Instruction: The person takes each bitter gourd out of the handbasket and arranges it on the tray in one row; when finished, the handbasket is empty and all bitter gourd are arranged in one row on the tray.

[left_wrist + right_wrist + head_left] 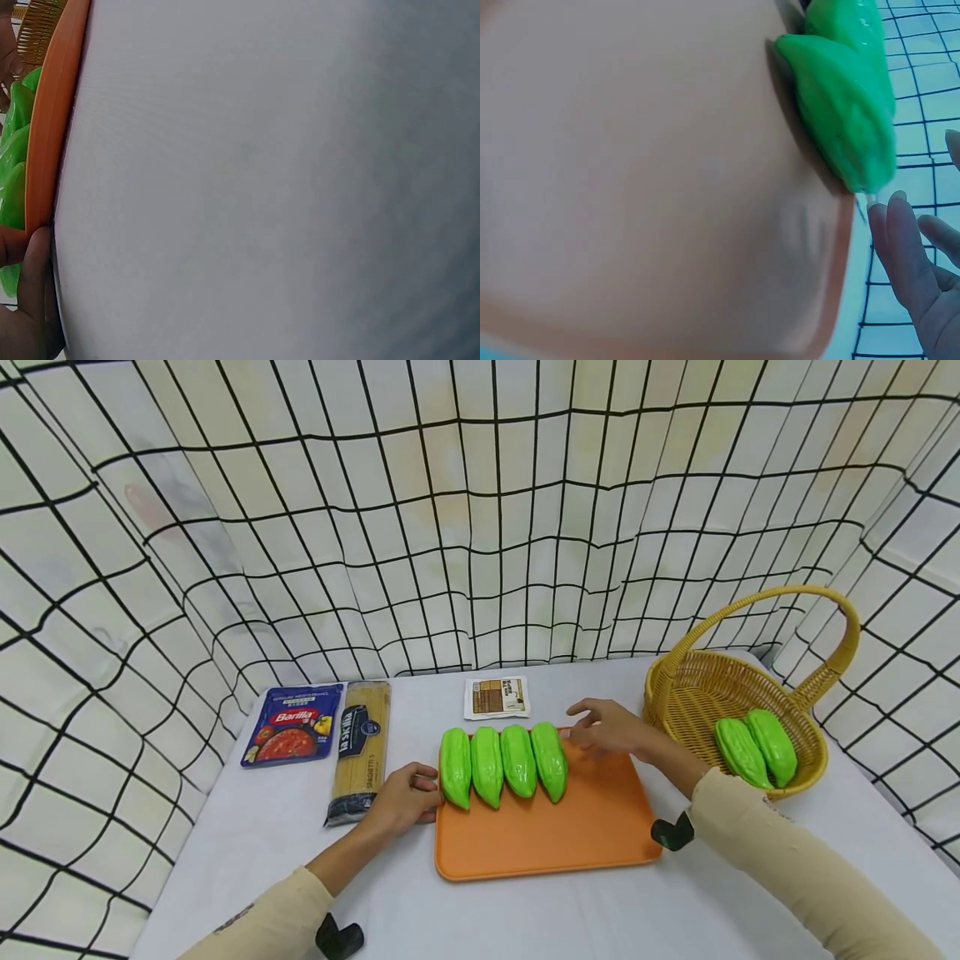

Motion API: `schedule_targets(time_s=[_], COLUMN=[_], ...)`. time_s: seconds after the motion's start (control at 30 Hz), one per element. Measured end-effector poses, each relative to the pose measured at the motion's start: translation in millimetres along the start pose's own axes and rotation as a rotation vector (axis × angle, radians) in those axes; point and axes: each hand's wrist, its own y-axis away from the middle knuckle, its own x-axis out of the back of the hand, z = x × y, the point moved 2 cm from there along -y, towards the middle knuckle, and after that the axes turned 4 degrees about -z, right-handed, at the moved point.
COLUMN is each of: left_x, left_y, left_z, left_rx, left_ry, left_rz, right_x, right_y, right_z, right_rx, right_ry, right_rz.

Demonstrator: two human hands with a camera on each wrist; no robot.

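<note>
Several bright green model bitter melons (pixel 517 762) lie side by side along the far left part of an orange tray (pixel 555 839). My left hand (pixel 408 797) pinches the tray's left rim. In the left wrist view, the thumb (pixel 10 246) lies over the rim and the other fingers sit outside it. My right hand (pixel 606 727) is over the tray's far edge, just right of the rightmost melon (pixel 844 112). Its fingers are spread and nothing is between them. The right wrist view has those fingertips (pixel 897 201) close to the melon's end.
A wicker basket (pixel 693 670) with a tall handle stands at the right and holds two more green melons (pixel 757 747). Left of the tray lie a spaghetti pack (pixel 363 752) and a blue Barilla pouch (pixel 292 725). A small packet (pixel 497 697) lies behind the tray. Black-lined white curtains surround the table.
</note>
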Motion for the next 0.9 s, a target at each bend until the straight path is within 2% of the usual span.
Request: schedule_targets(time_s=[0.27, 0.47, 0.63, 0.9], left_x=[-1.1, -1.5, -0.3, 1.2], left_y=[0.3, 1.8, 0.9, -0.6], left_z=[-1.4, -1.3, -1.7, -0.6], left_rx=[-0.003, 0.012, 0.0, 0.001], left_ry=[0.007, 0.01, 0.015, -0.005], left_rz=[0.004, 0.006, 0.001, -0.017], right_x=[19, 38, 51, 71], right_y=[28.7, 56.6, 78.1, 100.6], right_z=[-3, -3, 0, 12], right_rx=[0.049, 0.011, 0.02, 0.026], right_ry=[0.049, 0.087, 0.107, 0.12], right_rz=[0.026, 0.056, 0.081, 0.074])
